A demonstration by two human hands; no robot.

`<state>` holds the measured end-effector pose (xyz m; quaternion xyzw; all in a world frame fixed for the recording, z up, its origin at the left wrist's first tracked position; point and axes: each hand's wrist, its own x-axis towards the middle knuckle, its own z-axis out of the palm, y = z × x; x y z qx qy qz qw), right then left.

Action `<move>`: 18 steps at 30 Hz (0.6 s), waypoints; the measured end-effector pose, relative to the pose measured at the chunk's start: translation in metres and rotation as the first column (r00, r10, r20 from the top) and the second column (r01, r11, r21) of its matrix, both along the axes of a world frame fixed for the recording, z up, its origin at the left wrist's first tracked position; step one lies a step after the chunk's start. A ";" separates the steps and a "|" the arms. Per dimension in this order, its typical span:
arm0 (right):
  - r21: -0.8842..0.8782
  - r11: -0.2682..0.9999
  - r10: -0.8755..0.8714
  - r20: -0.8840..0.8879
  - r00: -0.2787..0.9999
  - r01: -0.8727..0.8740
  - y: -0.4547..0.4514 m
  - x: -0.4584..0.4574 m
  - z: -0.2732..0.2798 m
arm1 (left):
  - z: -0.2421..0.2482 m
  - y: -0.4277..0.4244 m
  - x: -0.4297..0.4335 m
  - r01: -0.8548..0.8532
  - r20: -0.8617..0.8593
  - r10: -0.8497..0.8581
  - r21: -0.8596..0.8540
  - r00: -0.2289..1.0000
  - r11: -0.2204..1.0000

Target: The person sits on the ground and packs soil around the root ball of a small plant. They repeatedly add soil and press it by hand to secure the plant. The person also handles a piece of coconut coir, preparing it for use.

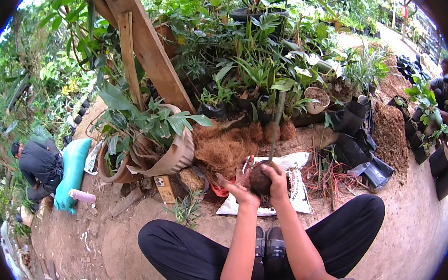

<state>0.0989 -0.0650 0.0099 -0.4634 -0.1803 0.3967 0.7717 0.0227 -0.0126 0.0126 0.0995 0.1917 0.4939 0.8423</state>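
Note:
My right hand (275, 180) grips a dark ball of soil (259, 181) from its right side. A thin green stem (277, 130) rises from the ball and carries a leaf (284, 84) at its top. Close against the left of the ball is my left hand (240, 189), palm turned up and fingers spread, with soil on the skin. Below both hands lies a white printed sack (300, 187) with loose dark soil on it. Brown coconut fibre (225, 151) is heaped just beyond my left hand. Something red (219, 189) shows beside the sack.
A phone (165, 189) and a bowl of chaff-like material (192, 180) lie left of the fibre. Red strings (332, 181) and black plastic grow bags (353, 149) are at right. Large potted plants (166, 160) stand behind. One person (40, 164) crouches far left, another (443, 87) sits far right.

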 end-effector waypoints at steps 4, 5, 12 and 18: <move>-0.049 0.999 0.009 0.049 0.999 -0.006 0.005 -0.018 -0.003 | -0.003 0.001 0.000 -0.093 -0.239 0.128 0.155 0.963 0.984; -0.002 1.000 0.016 0.034 0.999 -0.016 0.006 -0.020 -0.004 | -0.004 0.000 0.002 -0.117 -0.265 0.165 0.188 0.950 0.975; -0.019 1.000 0.005 -0.096 0.995 -0.007 0.002 -0.017 -0.008 | -0.019 -0.003 0.015 -0.069 -0.516 0.228 0.309 0.826 0.949; -0.001 0.997 0.071 -0.369 0.927 -0.077 0.004 -0.004 -0.012 | -0.013 0.000 0.014 -0.139 -0.252 0.163 0.113 0.954 0.984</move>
